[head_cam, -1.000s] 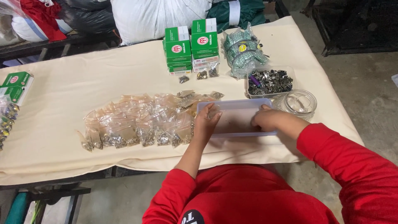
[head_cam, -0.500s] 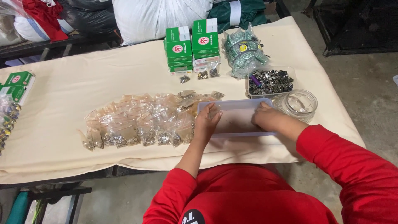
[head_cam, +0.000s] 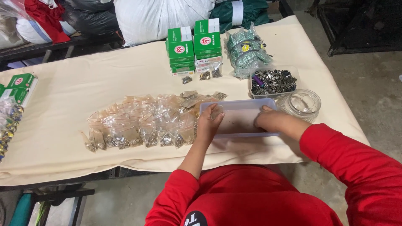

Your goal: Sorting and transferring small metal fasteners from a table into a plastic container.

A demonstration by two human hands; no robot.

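A clear, shallow plastic tray (head_cam: 240,105) lies on the cloth-covered table in front of me. My left hand (head_cam: 209,123) grips the tray's left end, fingers over the rim, next to a spread of small clear bags (head_cam: 138,123) holding metal pieces. Inside the tray's right end sits my right hand (head_cam: 268,120), its fingers curled down and hidden. The tray's floor looks nearly bare.
Green boxes (head_cam: 193,46) are stacked at the table's far side, beside a bag of greenish packets (head_cam: 245,47). A tray of dark metal parts (head_cam: 274,80) and a glass jar (head_cam: 302,103) stand right of my tray. More green boxes (head_cam: 17,86) sit far left.
Both hands stay at the clear tray. The left hand has shifted slightly along its left end; nothing else has moved.
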